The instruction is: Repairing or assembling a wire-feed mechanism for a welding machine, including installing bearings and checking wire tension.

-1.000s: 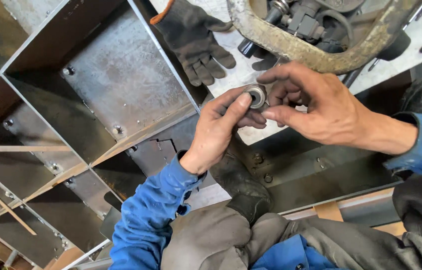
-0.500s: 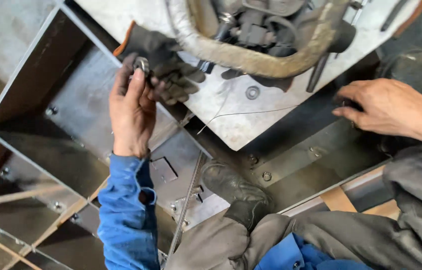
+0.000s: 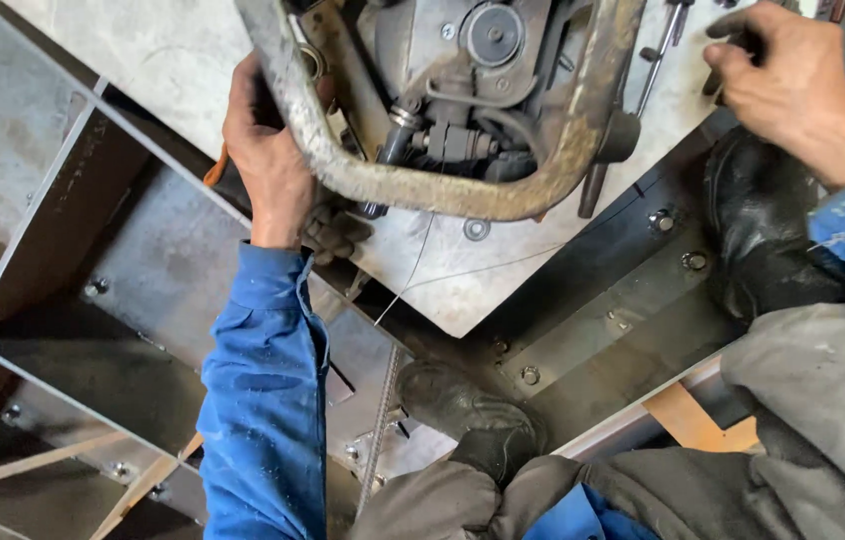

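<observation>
machine (image 3: 463,60) with its worn curved guard bar (image 3: 423,185) sits on the pale steel plate (image 3: 463,280), top centre of the head view. left hand (image 3: 268,160) reaches in behind the bar, fingers hidden, so i cannot tell its grip; a dark glove (image 3: 335,232) lies just below the wrist. right hand (image 3: 793,80) curls over the plate's far edge, above a black boot (image 3: 763,230).

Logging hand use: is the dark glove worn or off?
Off. The glove lies on the plate beside the bare left hand.
</observation>
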